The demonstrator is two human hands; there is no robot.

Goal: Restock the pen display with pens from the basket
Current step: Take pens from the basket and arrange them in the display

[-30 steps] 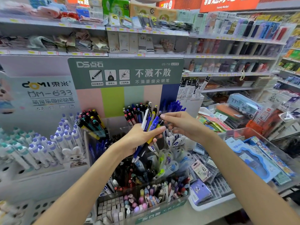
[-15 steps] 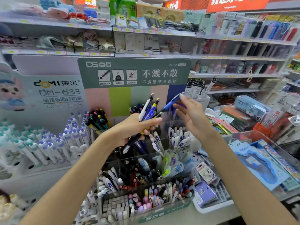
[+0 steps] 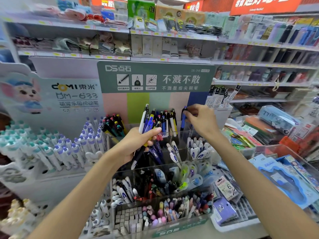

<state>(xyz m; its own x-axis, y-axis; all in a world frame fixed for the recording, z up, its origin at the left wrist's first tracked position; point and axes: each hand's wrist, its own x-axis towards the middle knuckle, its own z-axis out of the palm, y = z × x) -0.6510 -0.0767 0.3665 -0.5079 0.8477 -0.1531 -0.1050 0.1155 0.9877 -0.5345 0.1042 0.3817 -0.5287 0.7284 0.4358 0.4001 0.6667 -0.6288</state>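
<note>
My left hand [image 3: 136, 144] grips a bunch of pens [image 3: 148, 124], white, blue and yellow, tips pointing down, in front of the clear tiered pen display [image 3: 160, 168]. My right hand [image 3: 201, 120] pinches a single blue pen [image 3: 183, 118] upright over the display's back right compartment, beside the upright pens [image 3: 168, 121] standing in the back row. Lower tiers hold white-and-blue pens, dark pens and pastel erasers. No basket is in view.
A white rack of purple- and teal-capped pens [image 3: 57, 145] stands to the left. A green sign board [image 3: 155, 76] rises behind the display. A white tray with packaged stationery [image 3: 229, 209] and a clear bin [image 3: 284, 173] sit to the right. Store shelves fill the background.
My right hand has pulled one blue pen out of the bunch and carried it up and right to the back right compartment. My left hand stayed by the display with the remaining pens.
</note>
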